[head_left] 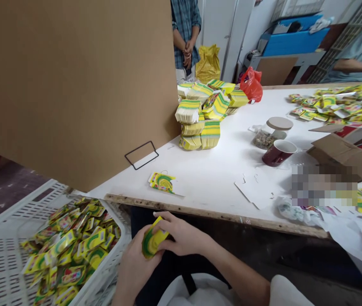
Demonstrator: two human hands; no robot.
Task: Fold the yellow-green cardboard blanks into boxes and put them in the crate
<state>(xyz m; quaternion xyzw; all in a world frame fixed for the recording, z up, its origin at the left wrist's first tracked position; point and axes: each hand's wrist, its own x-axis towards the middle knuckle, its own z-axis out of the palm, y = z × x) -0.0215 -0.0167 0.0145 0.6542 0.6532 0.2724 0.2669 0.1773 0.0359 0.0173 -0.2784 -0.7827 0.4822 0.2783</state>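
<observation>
Between my two hands, over my lap and just below the table's front edge, is a small yellow and green printed box [151, 243]. My left hand [138, 259] grips it from the left with fingers wrapped around its side. From the right, my right hand [181, 233] pinches its upper end between thumb and fingers. A yellow printed carton piece [162, 182] lies flat on the table in front of me. To my left, a white plastic basket [0, 238] holds a heap of similar yellow boxes [81, 250].
A large brown cardboard sheet [78, 85] stands at the left. Bundled flat cartons [210, 134] are stacked behind it. A maroon mug [275, 156], a glass jar [265, 138] and an open cardboard box [343, 153] stand at right. Two other people are across the table.
</observation>
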